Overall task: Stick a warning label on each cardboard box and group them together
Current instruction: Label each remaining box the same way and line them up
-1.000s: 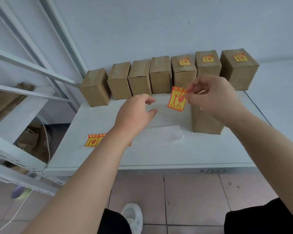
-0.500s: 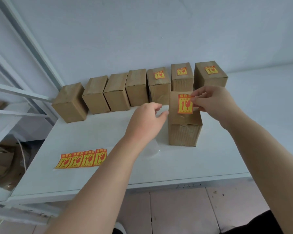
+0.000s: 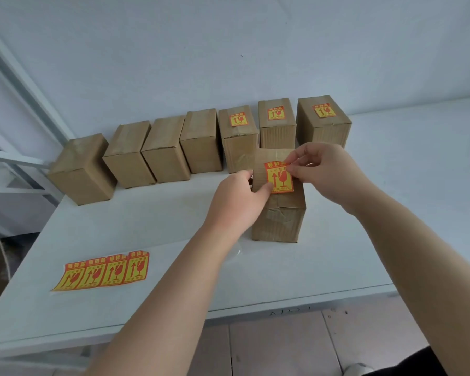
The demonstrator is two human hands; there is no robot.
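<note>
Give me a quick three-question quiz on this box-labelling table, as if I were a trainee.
1. How many boxes in the back row are already labelled?
2. True or false: the strip of spare labels lies to the right of the front box.
3. Which hand pinches the upper corner of the label going onto the front box? A) left hand B) right hand

Key: 1. Three. 2. False, it lies to the left. 3. B.

Looks like a plain packing room: taped cardboard boxes (image 3: 163,150) lined along a white worktop (image 3: 147,226), a strip of warning labels (image 3: 103,271), metal shelving frame (image 3: 17,156), tiled floor (image 3: 277,348).
</note>
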